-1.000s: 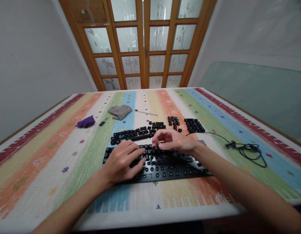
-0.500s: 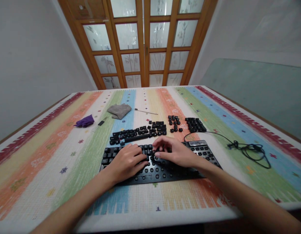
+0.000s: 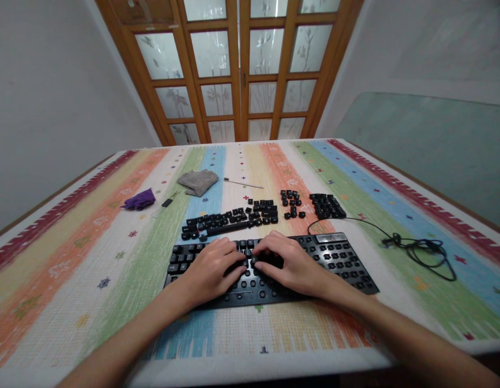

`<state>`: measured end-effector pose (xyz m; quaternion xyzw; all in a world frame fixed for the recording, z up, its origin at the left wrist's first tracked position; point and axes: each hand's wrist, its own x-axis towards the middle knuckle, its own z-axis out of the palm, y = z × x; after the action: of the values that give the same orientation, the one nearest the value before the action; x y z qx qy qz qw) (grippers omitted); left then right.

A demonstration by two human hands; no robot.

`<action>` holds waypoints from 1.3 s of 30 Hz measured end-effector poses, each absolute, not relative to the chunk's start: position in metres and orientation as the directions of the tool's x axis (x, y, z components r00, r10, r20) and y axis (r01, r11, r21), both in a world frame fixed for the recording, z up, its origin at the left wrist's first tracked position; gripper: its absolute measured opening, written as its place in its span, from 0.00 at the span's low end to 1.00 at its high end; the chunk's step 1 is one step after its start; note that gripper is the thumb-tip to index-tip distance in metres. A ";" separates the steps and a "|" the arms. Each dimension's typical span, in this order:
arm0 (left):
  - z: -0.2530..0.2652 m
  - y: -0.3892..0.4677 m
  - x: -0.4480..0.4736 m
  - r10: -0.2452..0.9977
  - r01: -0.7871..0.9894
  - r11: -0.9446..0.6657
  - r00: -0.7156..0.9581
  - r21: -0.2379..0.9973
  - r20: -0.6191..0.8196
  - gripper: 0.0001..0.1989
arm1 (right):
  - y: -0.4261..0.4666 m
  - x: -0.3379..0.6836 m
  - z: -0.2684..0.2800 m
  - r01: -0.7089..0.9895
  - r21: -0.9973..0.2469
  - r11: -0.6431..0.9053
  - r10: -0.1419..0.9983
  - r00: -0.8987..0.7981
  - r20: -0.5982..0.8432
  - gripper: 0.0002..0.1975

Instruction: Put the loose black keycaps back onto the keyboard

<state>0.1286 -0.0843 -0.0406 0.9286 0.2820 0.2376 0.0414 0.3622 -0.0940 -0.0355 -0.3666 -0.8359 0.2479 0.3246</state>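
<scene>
A black keyboard (image 3: pixel 276 295) lies before me, with keycaps on its left part and bare key sockets across the middle and right. My right hand (image 3: pixel 290 263) is over its middle, thumb and index finger pinched round a black keycap (image 3: pixel 254 259) down at the key row. My left hand (image 3: pixel 213 268) rests on the keyboard's left half, fingers stretched over the keys and thumb apart from the index finger; it holds nothing I can see. Behind the keyboard lie loose keycaps (image 3: pixel 229 220), with a small group (image 3: pixel 290 198) and a tight block (image 3: pixel 327 206) further right.
A grey cloth (image 3: pixel 198 182), a purple cloth (image 3: pixel 139 199) and a small black item with thin wires (image 3: pixel 167 202) lie at the back left. Near them is a thin stick with a dark tip (image 3: pixel 244 184). The keyboard's coiled cable (image 3: pixel 427 253) is on the right.
My right hand's fingers have lowered and opened slightly over the keycap, which now sits at the key row. The left hand stays almost in place. The view has shifted a little.
</scene>
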 end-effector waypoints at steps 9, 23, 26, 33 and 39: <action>-0.043 -0.085 0.131 0.495 0.496 -0.858 0.724 0.137 0.480 0.10 | -0.094 0.359 -0.047 0.423 -0.539 0.728 0.672 -0.594 0.442 0.04; -0.037 -0.082 0.100 0.567 0.507 -0.823 0.699 0.258 0.437 0.08 | -0.096 0.359 -0.045 0.438 -0.389 0.810 0.586 -0.609 0.535 0.05; -0.033 -0.079 0.091 0.587 0.516 -0.809 0.702 0.280 0.403 0.08 | -0.097 0.359 -0.045 0.435 -0.376 0.818 0.575 -0.618 0.536 0.05; -0.025 -0.071 0.067 0.610 0.527 -0.791 0.719 0.313 0.333 0.10 | -0.098 0.357 -0.044 0.446 -0.317 0.837 0.545 -0.643 0.538 0.07; -0.020 -0.069 0.055 0.636 0.558 -0.770 0.709 0.308 0.305 0.10 | -0.099 0.355 -0.043 0.467 -0.294 0.834 0.549 -0.648 0.528 0.08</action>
<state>0.0554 -0.0688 -0.0202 0.9192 0.3248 0.2002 0.0970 0.3549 -0.0994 -0.0430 -0.2807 -0.9053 0.0657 0.3121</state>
